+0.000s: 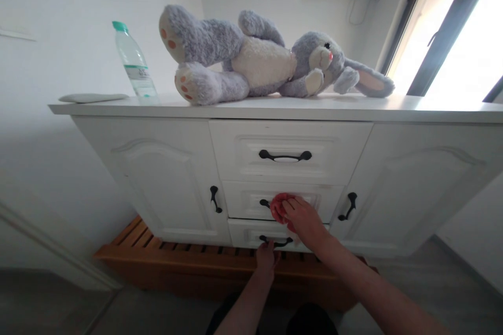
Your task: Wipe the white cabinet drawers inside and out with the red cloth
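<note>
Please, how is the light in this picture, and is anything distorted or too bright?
Head view: the window at upper right is overexposed, washing out to white; the cabinet front lies in soft shade; wide-angle distortion makes the cabinet taper downward; the plush rabbit and bottle look sharp; both hands, left hand and right hand, are evenly lit.

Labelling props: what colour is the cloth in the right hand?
Red; the cloth shows best in the head view.

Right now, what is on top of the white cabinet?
A grey plush rabbit lying down, an upright water bottle and a flat grey pad rest on the white cabinet. Anything behind the rabbit is covered.
</note>
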The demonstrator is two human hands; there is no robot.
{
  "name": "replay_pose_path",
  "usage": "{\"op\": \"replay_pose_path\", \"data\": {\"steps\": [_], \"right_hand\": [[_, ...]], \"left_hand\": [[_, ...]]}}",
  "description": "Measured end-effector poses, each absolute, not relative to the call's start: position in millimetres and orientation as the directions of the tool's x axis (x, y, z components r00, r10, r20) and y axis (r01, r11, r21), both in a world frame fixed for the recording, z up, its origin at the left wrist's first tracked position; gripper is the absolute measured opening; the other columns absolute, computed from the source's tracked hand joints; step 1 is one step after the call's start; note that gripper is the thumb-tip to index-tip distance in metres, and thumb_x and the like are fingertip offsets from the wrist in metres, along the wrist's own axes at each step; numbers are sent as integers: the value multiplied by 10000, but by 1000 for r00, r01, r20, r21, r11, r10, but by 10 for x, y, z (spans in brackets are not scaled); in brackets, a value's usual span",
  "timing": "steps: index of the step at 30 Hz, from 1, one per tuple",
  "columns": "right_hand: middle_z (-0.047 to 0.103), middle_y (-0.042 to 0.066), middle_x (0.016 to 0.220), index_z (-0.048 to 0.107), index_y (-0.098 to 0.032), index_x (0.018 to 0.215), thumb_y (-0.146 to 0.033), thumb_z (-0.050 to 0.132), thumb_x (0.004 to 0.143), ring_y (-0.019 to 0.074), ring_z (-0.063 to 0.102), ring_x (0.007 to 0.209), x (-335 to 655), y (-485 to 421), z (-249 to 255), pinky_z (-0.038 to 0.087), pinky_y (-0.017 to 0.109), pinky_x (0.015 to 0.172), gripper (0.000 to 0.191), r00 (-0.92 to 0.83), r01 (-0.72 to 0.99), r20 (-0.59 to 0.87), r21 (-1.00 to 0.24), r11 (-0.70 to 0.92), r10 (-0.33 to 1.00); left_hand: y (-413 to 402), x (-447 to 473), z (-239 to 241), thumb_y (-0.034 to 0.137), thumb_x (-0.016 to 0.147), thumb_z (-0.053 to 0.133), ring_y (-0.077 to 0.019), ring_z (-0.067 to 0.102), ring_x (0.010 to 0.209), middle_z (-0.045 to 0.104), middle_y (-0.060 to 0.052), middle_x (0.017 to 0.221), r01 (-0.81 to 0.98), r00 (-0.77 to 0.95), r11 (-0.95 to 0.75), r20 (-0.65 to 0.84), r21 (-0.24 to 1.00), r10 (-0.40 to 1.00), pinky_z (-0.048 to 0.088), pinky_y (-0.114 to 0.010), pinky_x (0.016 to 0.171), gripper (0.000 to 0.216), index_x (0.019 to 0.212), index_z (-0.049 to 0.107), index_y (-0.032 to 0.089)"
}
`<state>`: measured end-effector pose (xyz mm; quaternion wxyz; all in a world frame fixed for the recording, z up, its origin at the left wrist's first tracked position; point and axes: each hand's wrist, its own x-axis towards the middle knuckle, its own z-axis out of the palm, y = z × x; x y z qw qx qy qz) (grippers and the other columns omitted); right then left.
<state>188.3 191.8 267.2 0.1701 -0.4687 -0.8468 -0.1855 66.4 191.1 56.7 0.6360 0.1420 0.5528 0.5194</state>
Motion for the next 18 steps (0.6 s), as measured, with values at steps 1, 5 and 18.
{"op": "replay_pose_path", "data": {"steps": [1,5,18], "right_hand": [[691,87,996,672,-149,962,2,610,799,249,606,932,1887,1918,2663,479,408,926,230,-500,858,469,157,489,728],[696,81,1010,683,-159,985,-37,626,817,254,608,936,1904,1915,2643,488,412,918,215,-501,851,484,129,508,717],[682,125,1063,649,-117,1081,-83,664,797,286,603,1029,1916,1887,2624,481,461,990,286,-486,857,456,81,509,746]], "left_hand": [[1866,653,544,374,723,770,-96,550,404,579,63,520,-491,-159,416,-548,766,821,424,-219,459,302,667,524,209],[1555,574,464,523,541,846,-88,504,372,495,88,440,-465,-161,403,-523,788,837,348,-202,401,453,619,535,204],[478,385,194,772,344,797,-88,455,319,584,7,450,-429,-140,477,-578,767,804,239,-219,345,627,593,652,215]]}}
